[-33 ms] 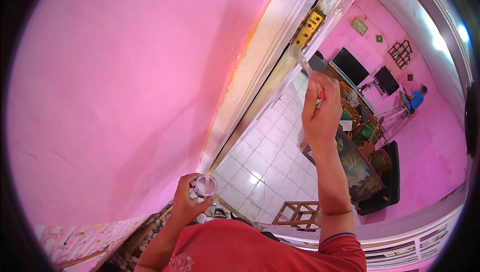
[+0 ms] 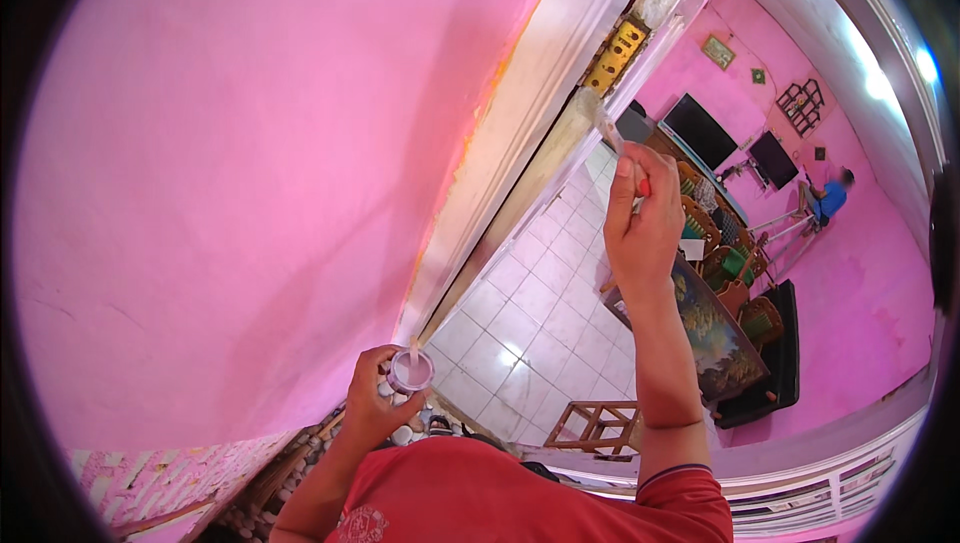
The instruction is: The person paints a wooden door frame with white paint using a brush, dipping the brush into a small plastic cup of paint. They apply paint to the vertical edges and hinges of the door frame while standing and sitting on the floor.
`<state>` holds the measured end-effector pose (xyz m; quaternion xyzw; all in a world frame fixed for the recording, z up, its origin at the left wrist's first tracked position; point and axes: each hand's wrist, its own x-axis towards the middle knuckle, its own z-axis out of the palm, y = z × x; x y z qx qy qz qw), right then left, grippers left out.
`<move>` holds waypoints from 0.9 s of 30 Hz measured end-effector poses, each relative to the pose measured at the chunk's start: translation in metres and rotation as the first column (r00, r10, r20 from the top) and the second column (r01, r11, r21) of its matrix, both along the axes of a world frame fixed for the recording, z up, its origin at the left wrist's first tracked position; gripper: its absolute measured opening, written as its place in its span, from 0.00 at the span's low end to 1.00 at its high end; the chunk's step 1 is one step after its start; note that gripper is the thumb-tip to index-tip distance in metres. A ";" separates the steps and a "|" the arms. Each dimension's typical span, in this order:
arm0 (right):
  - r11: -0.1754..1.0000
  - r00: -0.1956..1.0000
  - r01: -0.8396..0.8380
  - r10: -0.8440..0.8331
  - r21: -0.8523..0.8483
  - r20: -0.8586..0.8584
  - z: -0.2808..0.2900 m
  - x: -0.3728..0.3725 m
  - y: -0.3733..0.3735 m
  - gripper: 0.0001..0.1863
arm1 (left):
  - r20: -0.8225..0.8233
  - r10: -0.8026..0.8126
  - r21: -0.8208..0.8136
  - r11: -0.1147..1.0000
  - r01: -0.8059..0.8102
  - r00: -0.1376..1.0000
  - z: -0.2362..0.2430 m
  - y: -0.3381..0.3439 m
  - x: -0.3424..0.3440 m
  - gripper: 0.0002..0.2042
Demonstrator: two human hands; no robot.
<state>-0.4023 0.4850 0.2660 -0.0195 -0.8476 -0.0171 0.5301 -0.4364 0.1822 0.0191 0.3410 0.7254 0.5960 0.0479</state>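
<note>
My right hand (image 2: 643,208) is raised and closed around a paintbrush (image 2: 606,127), which has a bit of red at its handle. Its bristle end is at the pale door frame (image 2: 540,148), just below a yellow metal plate with dark holes (image 2: 615,58) set into the edge. Lower down, the fingers of my left hand (image 2: 372,405) wrap round a small cup (image 2: 411,371). Inside it is a pale, whitish-pink substance, and a light strip shows at its far rim; I cannot tell what that strip is.
A pink wall (image 2: 250,163) fills the left. Through the doorway lie white floor tiles (image 2: 515,323), a wooden rack (image 2: 595,427), a painted tabletop or picture (image 2: 710,333), chairs and two dark screens (image 2: 700,133). A person in blue (image 2: 830,200) sits up on a ladder. Pebbles (image 2: 402,435) lie below me.
</note>
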 end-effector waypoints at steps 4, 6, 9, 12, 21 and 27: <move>1.000 1.000 0.008 -0.008 -0.021 0.029 0.002 0.004 0.000 0.10 | -0.011 0.005 0.010 1.000 -0.004 1.000 -0.001 0.000 -0.002 0.35; 1.000 1.000 0.006 -0.006 -0.013 0.004 0.002 0.007 -0.001 0.10 | -0.022 0.001 0.015 1.000 0.000 1.000 -0.002 0.001 0.000 0.36; 0.999 1.000 0.015 -0.014 -0.045 0.012 0.005 0.011 0.002 0.09 | 0.059 0.012 0.052 0.999 -0.015 0.998 -0.004 0.002 0.002 0.34; 0.999 0.997 0.018 -0.016 0.030 -0.070 0.024 0.020 0.006 0.10 | 0.057 -0.001 0.047 0.999 -0.001 0.998 -0.001 0.003 0.001 0.34; 0.999 0.978 -0.023 0.013 -0.045 -0.206 0.110 0.016 0.008 0.11 | 0.002 -0.005 -0.010 1.000 0.005 1.000 0.000 0.001 0.001 0.35; 0.998 0.994 0.007 0.001 0.066 -0.113 0.133 -0.004 0.011 0.10 | 0.029 0.002 -0.021 1.000 -0.001 1.000 0.003 0.001 0.002 0.34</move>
